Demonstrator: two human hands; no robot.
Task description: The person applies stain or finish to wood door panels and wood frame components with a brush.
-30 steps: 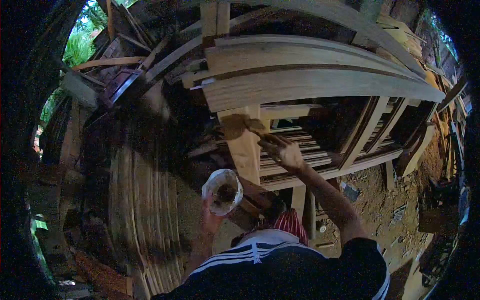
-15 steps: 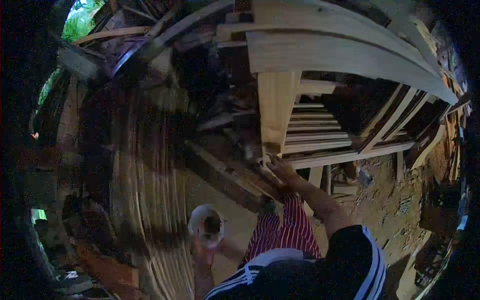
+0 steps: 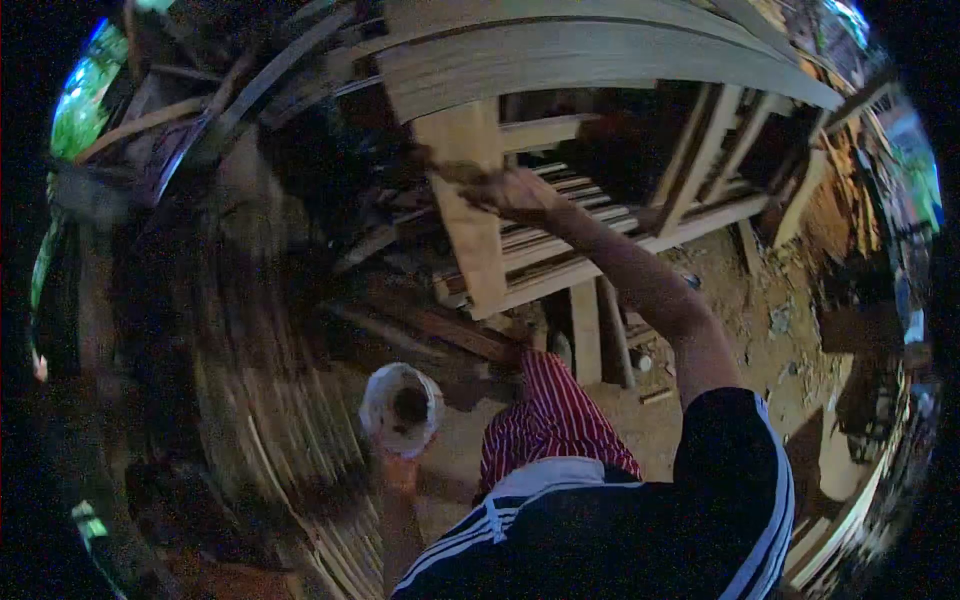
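A white tub with something dark inside is gripped from below by my left hand, low beside my striped trousers. My right hand is stretched out to an upright pale wooden board on the slatted wooden frame. Its fingers look curled at the board's face, blurred by motion. Something dark brown shows by the fingertips, too smeared to name. Above the hand runs a wide curved-looking plank.
Long stacked boards fill the left side. Wooden slats lie within the frame. Dirt ground with scraps stretches to the right, and timber lies beneath the frame.
My right hand has moved up the upright board from its lower end. My left hand has brought the tub slightly up and left, and its opening faces the camera more. The view has shifted.
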